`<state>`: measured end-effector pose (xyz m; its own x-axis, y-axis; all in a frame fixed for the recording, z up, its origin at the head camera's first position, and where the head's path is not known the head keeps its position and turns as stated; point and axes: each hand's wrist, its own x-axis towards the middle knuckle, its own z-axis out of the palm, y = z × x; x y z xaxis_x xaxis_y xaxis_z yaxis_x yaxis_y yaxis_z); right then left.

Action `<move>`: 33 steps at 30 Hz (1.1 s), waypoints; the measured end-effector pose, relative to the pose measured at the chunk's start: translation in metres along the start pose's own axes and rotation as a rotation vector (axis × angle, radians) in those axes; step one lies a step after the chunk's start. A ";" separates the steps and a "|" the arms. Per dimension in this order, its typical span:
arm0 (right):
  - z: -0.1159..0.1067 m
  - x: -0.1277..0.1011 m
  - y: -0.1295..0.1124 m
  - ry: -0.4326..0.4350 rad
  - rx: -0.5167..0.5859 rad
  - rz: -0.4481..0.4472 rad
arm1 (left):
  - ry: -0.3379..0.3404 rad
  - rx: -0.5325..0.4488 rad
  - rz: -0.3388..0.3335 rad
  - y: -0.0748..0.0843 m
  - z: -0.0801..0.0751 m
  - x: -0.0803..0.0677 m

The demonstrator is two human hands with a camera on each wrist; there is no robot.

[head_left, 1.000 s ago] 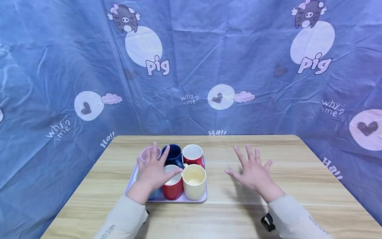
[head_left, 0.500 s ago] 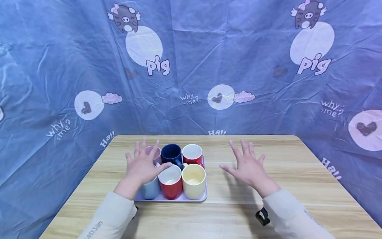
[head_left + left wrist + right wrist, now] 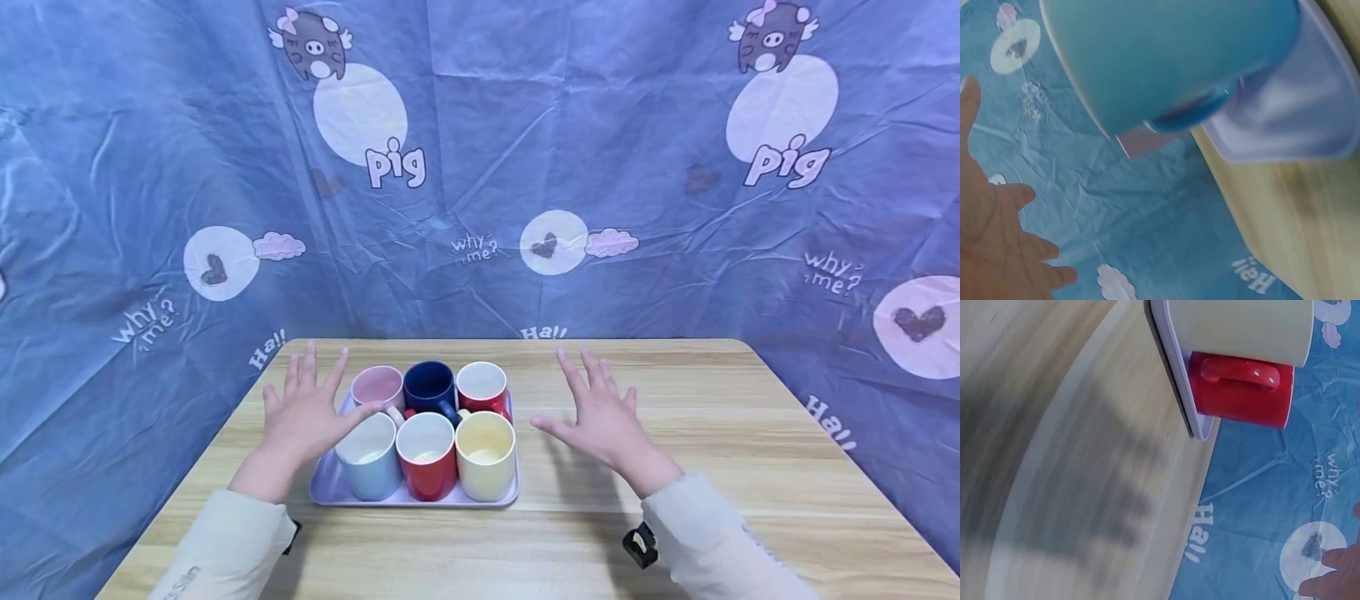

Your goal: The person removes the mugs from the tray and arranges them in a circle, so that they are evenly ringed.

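On the wooden table [image 3: 675, 400], a lilac tray [image 3: 327, 487] is set, loaded with six mugs in two rows. The left hand [image 3: 303, 417] is held with fingers spread apart at the tray's left edge, its thumb nearest the light blue mug [image 3: 369, 458]. The right hand [image 3: 603, 421] is held open, fingers splayed, well apart from the yellow mug [image 3: 486, 458]. "pig", "why me?" and "Ha!!" are printed on the blue backdrop [image 3: 480, 167].

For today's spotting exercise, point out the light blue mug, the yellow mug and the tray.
light blue mug [image 3: 369, 468], head view, front wall
yellow mug [image 3: 486, 473], head view, front wall
tray [image 3: 325, 487], head view, bare near-left corner
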<state>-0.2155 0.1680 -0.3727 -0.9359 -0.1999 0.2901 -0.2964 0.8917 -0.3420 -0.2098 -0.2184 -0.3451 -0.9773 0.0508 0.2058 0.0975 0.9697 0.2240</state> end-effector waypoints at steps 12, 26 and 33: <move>0.024 -0.005 -0.010 0.018 0.069 -0.036 | 0.028 -0.084 0.020 -0.035 0.001 -0.012; 0.051 -0.016 -0.023 0.033 0.219 -0.046 | 0.000 -0.239 0.020 -0.066 0.021 -0.022; 0.062 -0.022 -0.029 0.025 0.294 -0.048 | -0.020 -0.370 0.042 -0.080 0.032 -0.023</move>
<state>-0.1984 0.1213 -0.4246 -0.9157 -0.2253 0.3328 -0.3858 0.7250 -0.5706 -0.2009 -0.2894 -0.3985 -0.9740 0.0971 0.2048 0.1959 0.8150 0.5453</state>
